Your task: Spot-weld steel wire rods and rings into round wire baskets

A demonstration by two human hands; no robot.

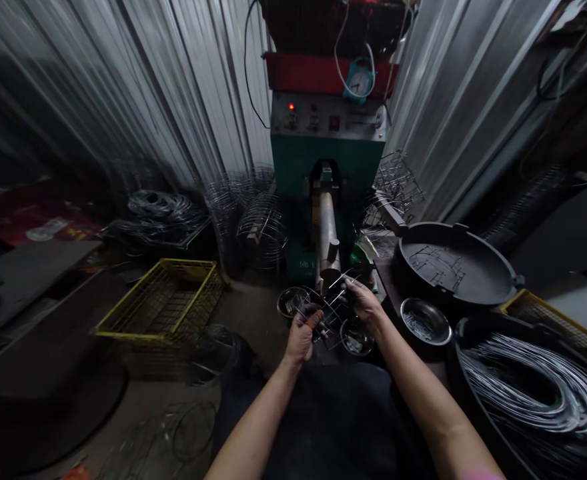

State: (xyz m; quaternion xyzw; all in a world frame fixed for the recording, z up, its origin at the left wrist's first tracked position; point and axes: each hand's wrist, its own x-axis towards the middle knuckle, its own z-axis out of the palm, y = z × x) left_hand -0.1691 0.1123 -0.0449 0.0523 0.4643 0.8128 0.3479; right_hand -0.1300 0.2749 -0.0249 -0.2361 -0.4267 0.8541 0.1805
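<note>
Both of my hands grip a small wire frame (329,315) made of crossing metal wires. My left hand (303,333) has its fingers closed round the near left part. At the far right side of the frame, my right hand (361,300) pinches a wire; some fingertips are dark and hard to make out. The frame lies just under and in front of the tip of a spot welder's metal arm (327,233). Close by are a metal bowl of small parts (293,302) on the left and another bowl (357,337) below my right hand.
The green welding machine (293,173) stands ahead. On the right are a round black pan (466,267) with wire pieces, a steel bowl (426,321) of short pieces and a tub of wire rings (528,383). A yellow wire basket (166,300) sits left.
</note>
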